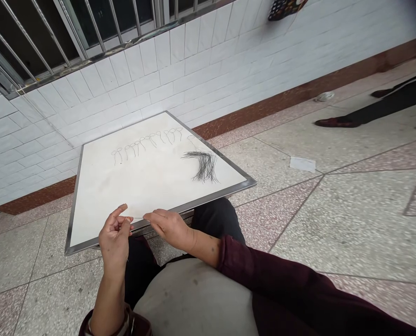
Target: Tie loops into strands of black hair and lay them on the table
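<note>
A white board with a metal rim (158,219) rests on my lap. On it lie a small bundle of dark hair (203,165) at the right and a row of several thin hair loops (148,141) along the far side. My left hand (115,235) and my right hand (167,226) meet at the board's near edge. Both pinch their fingertips together, with a very fine strand stretched between them that I can barely make out.
A white tiled wall (193,70) with a barred window (53,32) stands behind the board. On the speckled floor lies a scrap of paper (302,164). Another person's dark shoes (334,122) and trouser leg show at the upper right.
</note>
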{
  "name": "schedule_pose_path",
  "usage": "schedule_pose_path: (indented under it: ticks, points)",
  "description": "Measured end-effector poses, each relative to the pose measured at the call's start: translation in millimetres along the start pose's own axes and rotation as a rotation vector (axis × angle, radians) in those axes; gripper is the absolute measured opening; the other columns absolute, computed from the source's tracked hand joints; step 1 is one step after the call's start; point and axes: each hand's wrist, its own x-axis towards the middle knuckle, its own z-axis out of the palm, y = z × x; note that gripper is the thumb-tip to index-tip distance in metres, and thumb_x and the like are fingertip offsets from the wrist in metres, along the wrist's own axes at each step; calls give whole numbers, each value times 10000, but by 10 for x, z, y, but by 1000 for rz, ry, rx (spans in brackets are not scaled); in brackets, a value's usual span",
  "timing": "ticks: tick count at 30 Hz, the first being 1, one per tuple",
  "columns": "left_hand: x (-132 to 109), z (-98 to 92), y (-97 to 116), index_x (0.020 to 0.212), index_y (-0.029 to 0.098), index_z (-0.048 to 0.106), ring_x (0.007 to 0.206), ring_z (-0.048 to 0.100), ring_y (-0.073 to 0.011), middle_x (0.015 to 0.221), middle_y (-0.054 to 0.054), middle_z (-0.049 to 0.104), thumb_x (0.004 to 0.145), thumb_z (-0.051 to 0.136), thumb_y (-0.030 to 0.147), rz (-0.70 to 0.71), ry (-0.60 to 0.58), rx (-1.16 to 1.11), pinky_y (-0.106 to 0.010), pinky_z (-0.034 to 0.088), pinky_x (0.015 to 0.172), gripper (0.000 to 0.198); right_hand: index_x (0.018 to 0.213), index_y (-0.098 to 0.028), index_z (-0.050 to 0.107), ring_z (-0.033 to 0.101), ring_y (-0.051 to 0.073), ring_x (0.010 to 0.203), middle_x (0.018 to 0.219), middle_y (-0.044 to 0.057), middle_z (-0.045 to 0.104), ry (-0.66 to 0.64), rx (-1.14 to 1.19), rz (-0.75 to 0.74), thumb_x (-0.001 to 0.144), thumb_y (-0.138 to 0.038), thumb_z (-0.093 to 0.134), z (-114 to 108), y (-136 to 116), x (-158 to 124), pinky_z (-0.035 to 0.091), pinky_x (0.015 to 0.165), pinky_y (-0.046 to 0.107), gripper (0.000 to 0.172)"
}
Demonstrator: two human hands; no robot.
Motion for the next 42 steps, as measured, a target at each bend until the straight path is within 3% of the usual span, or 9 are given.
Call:
schedule_pose_path:
  ticks: [4, 17, 26, 30, 34, 36, 38, 42]
  points:
    - [-12, 5, 13, 1122, 173, 668, 616, 576, -111, 743, -6, 642, 729, 663, 323, -3, 5, -1, -229, 481, 575, 421, 1037, -184, 620, 642, 160, 801, 891, 48, 700, 2, 63, 36, 955, -185, 457, -21, 0, 3, 507, 709, 262, 182]
    - [36, -66, -56, 1132, 176, 669, 687, 614, -127, 749, -8, 659, 726, 686, 305, 9, 20, -14, -219, 496, 611, 427, 1010, -191, 648, 648, 161, 804, 878, 46, 704, -2, 141, 118, 958, -220, 466, -41, 73, -39, 518, 722, 271, 192]
    - [110, -174, -91, 1148, 176, 666, 670, 600, -123, 746, -12, 655, 730, 684, 339, 30, 72, 15, -226, 513, 614, 449, 1025, -202, 650, 656, 165, 813, 870, 50, 701, -69, 2, 207, 954, -221, 462, -121, 335, -256, 506, 722, 259, 202]
    - [133, -247, -38, 1162, 180, 659, 640, 579, -114, 748, -12, 659, 727, 678, 347, 39, 83, 61, -232, 521, 617, 467, 976, -190, 661, 660, 173, 768, 832, 50, 704, -59, -35, 343, 934, -200, 464, -262, 551, -305, 504, 692, 274, 201]
    - [157, -221, 11, 1178, 190, 653, 601, 574, -119, 703, -2, 652, 715, 667, 349, 54, -8, 121, -246, 517, 610, 490, 984, -211, 677, 664, 165, 781, 853, 39, 720, 40, 188, 413, 937, -277, 487, -405, 508, -144, 507, 704, 274, 207]
    - [169, -147, 15, 1205, 194, 634, 595, 585, -124, 710, -2, 658, 717, 660, 347, 58, -93, 146, -257, 514, 616, 512, 976, -217, 691, 659, 155, 782, 906, 38, 727, -10, 347, 373, 907, -345, 557, -391, 357, -32, 507, 698, 261, 198]
    - [181, -51, 7, 1221, 193, 619, 596, 598, -130, 727, -6, 669, 717, 661, 345, 55, -188, 151, -262, 510, 616, 528, 991, -209, 686, 615, 122, 645, 867, 25, 728, -95, 475, 360, 863, -383, 622, -322, 185, 52, 487, 608, 233, 225]
    - [229, 92, -37, 1250, 190, 585, 615, 615, -140, 752, -19, 682, 714, 674, 356, 15, -336, 90, -243, 497, 564, 568, 861, -195, 682, 466, 66, 454, 673, -26, 659, -132, 595, 489, 852, -336, 613, -194, -11, 83, 388, 446, 186, 157]
